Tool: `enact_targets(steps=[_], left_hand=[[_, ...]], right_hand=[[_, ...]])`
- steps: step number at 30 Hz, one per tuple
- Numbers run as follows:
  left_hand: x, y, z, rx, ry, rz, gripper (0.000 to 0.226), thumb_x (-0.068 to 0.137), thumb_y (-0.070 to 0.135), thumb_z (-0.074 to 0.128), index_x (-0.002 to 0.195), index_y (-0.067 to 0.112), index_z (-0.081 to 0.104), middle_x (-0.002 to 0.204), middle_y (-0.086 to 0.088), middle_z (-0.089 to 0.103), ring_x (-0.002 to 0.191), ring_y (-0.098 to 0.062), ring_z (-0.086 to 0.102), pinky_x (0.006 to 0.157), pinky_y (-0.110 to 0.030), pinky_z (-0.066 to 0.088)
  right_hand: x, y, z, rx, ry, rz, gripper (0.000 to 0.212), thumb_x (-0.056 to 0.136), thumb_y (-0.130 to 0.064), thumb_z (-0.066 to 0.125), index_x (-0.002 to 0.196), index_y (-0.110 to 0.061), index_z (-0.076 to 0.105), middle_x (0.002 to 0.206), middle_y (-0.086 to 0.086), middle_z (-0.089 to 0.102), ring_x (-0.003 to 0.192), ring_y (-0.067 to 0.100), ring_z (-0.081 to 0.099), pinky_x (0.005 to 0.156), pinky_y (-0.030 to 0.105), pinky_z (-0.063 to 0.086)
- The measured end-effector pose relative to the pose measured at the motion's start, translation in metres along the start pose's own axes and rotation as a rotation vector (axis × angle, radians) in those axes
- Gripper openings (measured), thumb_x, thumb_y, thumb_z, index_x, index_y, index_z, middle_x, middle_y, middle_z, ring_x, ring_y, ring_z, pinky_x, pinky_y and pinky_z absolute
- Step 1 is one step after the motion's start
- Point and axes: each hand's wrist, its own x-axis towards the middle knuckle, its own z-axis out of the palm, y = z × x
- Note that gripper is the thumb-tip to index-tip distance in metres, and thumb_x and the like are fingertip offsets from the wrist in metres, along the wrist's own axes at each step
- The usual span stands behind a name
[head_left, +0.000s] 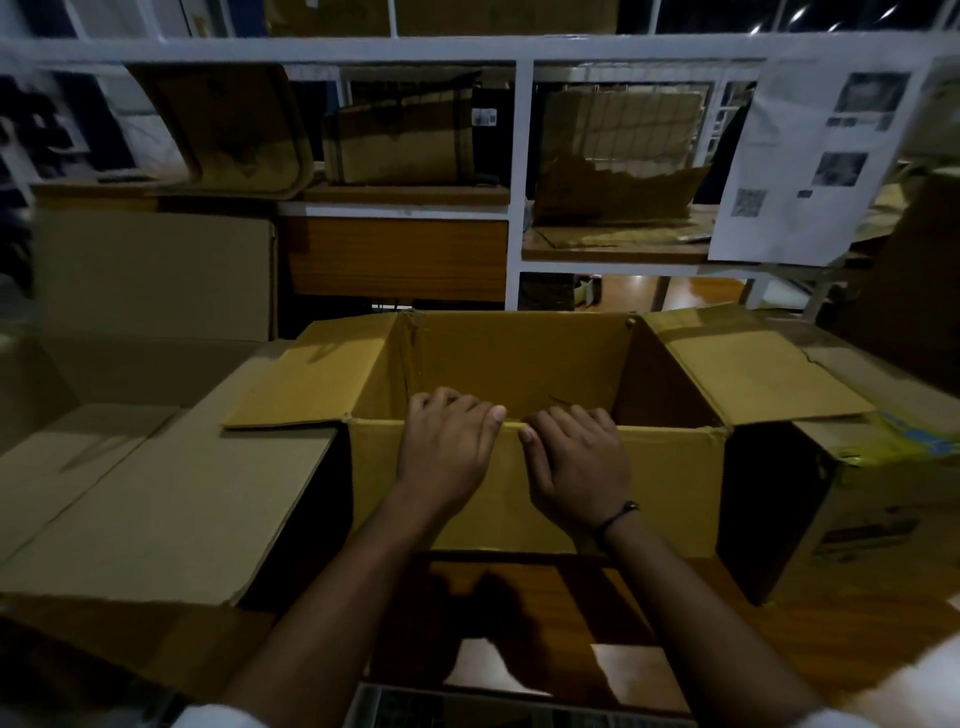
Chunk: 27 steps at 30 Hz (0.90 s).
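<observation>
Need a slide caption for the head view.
Head view: left hand and right hand grip the near edge of the open box on the table.

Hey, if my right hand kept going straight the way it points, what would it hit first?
Probably the far inner wall of the open box: the right hand points across its near rim, and nothing shows in between, though depth is unclear.

Curled left hand (445, 448) sits beside curled right hand (577, 462).
</observation>
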Motion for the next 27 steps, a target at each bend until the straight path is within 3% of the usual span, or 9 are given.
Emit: enact_targets(steps=[5,8,11,14,17,19,23,25,27], left_hand=[[-0.001,-0.002,0.001,-0.013,-0.014,-0.002,0.057,0.109,0.049,0.014,0.125,0.03,0.065,0.124,0.008,0.066,0.117,-0.016,0.051,0.096,-0.041,0.036],[-0.02,0.005,-0.004,-0.137,-0.065,-0.067,0.057,0.108,0.05,0.014,0.159,0.029,0.029,0.161,0.003,0.035,0.146,-0.018,0.031,0.118,-0.043,0.023],[-0.047,0.011,-0.012,-0.187,-0.123,-0.035,0.065,0.107,0.053,0.013,0.163,0.028,-0.009,0.172,0.001,-0.002,0.158,-0.014,-0.005,0.127,-0.046,-0.003],[-0.061,0.016,-0.025,-0.245,-0.19,-0.018,0.065,0.109,0.052,0.017,0.162,0.033,-0.014,0.172,0.006,-0.01,0.156,-0.011,-0.015,0.127,-0.046,-0.008],[-0.064,0.017,-0.045,-0.253,-0.274,-0.034,0.061,0.109,0.051,0.021,0.163,0.036,-0.003,0.172,0.007,-0.003,0.157,-0.013,-0.012,0.127,-0.045,-0.008],[-0.062,0.015,-0.066,-0.308,-0.241,-0.06,0.054,0.109,0.051,0.024,0.161,0.039,0.021,0.17,0.008,0.015,0.156,-0.013,0.001,0.128,-0.046,0.003],[-0.054,0.018,-0.116,-0.62,0.215,-0.123,0.035,0.108,0.043,0.038,0.134,0.036,0.061,0.147,0.012,0.05,0.133,-0.004,0.045,0.099,-0.029,0.044],[-0.052,0.024,-0.131,-0.638,0.473,-0.083,0.029,0.106,0.035,0.046,0.124,0.026,0.067,0.134,0.006,0.06,0.126,-0.007,0.053,0.095,-0.028,0.047],[-0.05,0.029,-0.131,-0.579,0.614,-0.029,0.025,0.104,0.031,0.052,0.12,0.019,0.068,0.127,0.003,0.062,0.124,-0.012,0.055,0.1,-0.038,0.048]], right_hand=[[-0.011,-0.013,-0.006,0.005,-0.069,0.06,0.043,0.108,-0.047,0.027,0.13,-0.023,0.055,0.126,-0.002,0.057,0.118,0.02,0.051,0.107,0.042,0.033],[-0.035,-0.023,-0.013,-0.023,-0.113,0.03,0.07,0.104,-0.06,0.029,0.159,-0.016,0.03,0.164,0.007,0.029,0.154,0.026,0.02,0.124,0.055,0.013],[-0.068,-0.028,-0.019,-0.052,-0.19,-0.063,0.104,0.091,-0.08,0.042,0.164,-0.013,0.008,0.171,0.014,-0.003,0.157,0.035,-0.006,0.125,0.06,-0.001],[-0.091,-0.024,-0.023,-0.139,-0.252,-0.084,0.118,0.079,-0.077,0.062,0.164,-0.016,0.008,0.171,0.013,-0.006,0.157,0.037,-0.006,0.122,0.066,0.009],[-0.091,-0.015,-0.036,-0.179,-0.265,-0.081,0.099,0.082,-0.066,0.052,0.163,-0.02,0.02,0.171,0.01,0.008,0.157,0.036,0.011,0.117,0.067,0.024],[-0.083,-0.012,-0.052,-0.189,-0.256,-0.103,0.086,0.083,-0.07,0.044,0.156,-0.025,0.039,0.164,0.009,0.033,0.149,0.034,0.034,0.112,0.061,0.038],[-0.059,-0.009,-0.108,-0.176,-0.02,-0.104,0.051,0.071,-0.046,0.085,0.117,-0.028,0.071,0.118,0.0,0.073,0.107,0.024,0.069,0.093,0.047,0.05],[-0.039,-0.004,-0.13,-0.195,0.103,-0.048,0.033,0.078,-0.047,0.079,0.101,-0.024,0.073,0.098,0.0,0.076,0.091,0.025,0.069,0.092,0.049,0.046],[-0.016,0.001,-0.135,-0.194,0.201,0.04,0.048,0.09,-0.062,0.059,0.103,-0.017,0.071,0.097,0.006,0.075,0.094,0.03,0.067,0.096,0.05,0.041]])
